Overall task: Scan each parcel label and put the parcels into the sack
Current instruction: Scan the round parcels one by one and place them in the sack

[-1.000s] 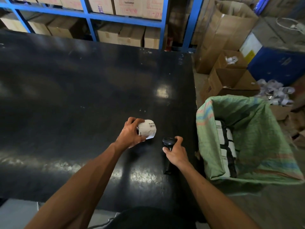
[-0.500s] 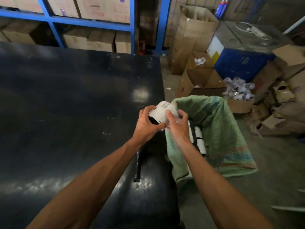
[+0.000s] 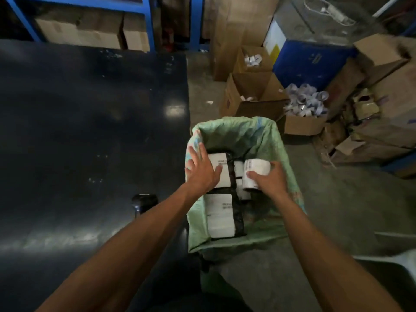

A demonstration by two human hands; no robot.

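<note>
Nearest, left of the sack [image 3: 265,140], the scanner [image 3: 144,200] lies set down on the dark surface [image 3: 90,131], freeing both hands for packing. Inside the sack, the right hand [image 3: 267,180] curls its grip round a small labelled parcel [image 3: 256,168], apparently placing it beside stacked parcels [image 3: 219,212]. The left hand [image 3: 200,171], fingers spread flat, rests on the stack's top label, probably steadying it.

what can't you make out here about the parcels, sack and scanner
- Label print on the held parcel: head view, too small and blurred to read.
- Scanner on the table: its lower part is covered by the left forearm.
- Parcels deeper in the sack: hidden under the top ones and both hands, left hand, right hand.
</note>
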